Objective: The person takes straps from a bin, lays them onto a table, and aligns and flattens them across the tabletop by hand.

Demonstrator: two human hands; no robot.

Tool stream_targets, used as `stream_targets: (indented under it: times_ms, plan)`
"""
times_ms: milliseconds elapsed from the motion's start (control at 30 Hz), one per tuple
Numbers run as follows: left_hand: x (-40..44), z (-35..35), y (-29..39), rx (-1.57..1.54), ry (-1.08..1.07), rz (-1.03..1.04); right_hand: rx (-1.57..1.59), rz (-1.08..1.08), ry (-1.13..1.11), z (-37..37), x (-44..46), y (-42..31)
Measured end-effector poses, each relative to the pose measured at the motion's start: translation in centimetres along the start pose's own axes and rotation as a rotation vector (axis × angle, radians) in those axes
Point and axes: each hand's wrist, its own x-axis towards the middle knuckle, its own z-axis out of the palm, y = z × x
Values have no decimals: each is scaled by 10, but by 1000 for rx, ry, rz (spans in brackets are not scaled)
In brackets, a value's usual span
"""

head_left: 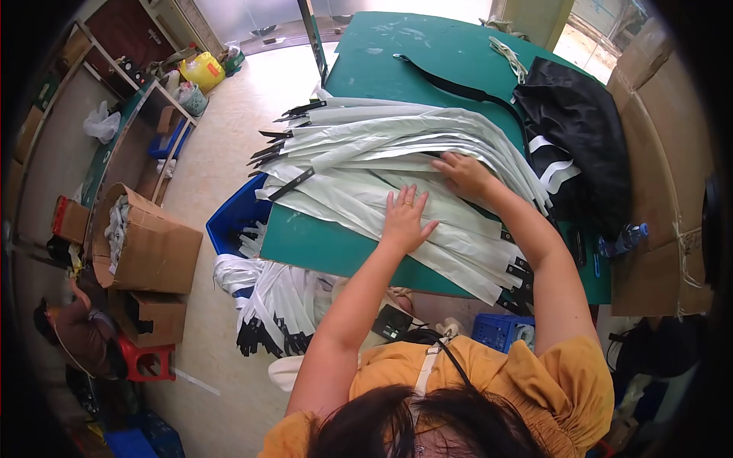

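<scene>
Long white fabric strips with black, holed end pieces lie in overlapping layers across the green table. My left hand, with a ring on one finger, rests flat on the strips near the table's front edge, fingers spread. To its right and a little farther back, my right hand lies on the strips beside a fold, its fingers bent; whether it grips any fabric is hidden. More white strips with black ends hang below the table's left front corner.
A black bag, a black strap and a plastic bottle are on the right. A blue bin stands left of the table. Farther left are a cardboard box and a seated person.
</scene>
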Motion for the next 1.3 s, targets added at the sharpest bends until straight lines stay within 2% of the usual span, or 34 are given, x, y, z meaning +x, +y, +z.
stream_targets:
  times_ms: [33,67,200,400,500,600,700,733,833,967,1100,1200,1300]
  plan:
    - [3,5,-1,-20,-42,-19,-66,-84,17,-2,-4,-4]
    - [4,4,1,-6,-33,-22,-70,-81,-78,-10,-5,-7]
    - [5,-4,5,19,-20,-27,83,24,-65,-6,-12,-14]
    - [4,3,2,78,0,-10,-23,135,-214,-4,-7,1]
    - [-6,4,1,57,81,10,-155,53,83,8,-11,10]
    - [-20,5,-3,-43,119,-7,-94,-137,253,7,-8,-4]
    - [-19,1,-5,-90,147,20,350,287,-66,5,-12,-42]
    - [-19,0,-4,-93,160,35,456,451,-85,1,-8,-54]
    - [-21,0,-6,-46,180,102,390,589,-39,18,-3,-66]
    - [-24,-10,-9,-127,183,137,265,630,-126,18,11,-82]
    - [-28,-14,-8,-146,210,138,325,702,-366,18,24,-80]
    - [-29,-15,-9,-160,221,141,284,779,-269,36,26,-73]
    - [-29,-14,-11,-164,238,141,640,818,-440,17,32,-43]
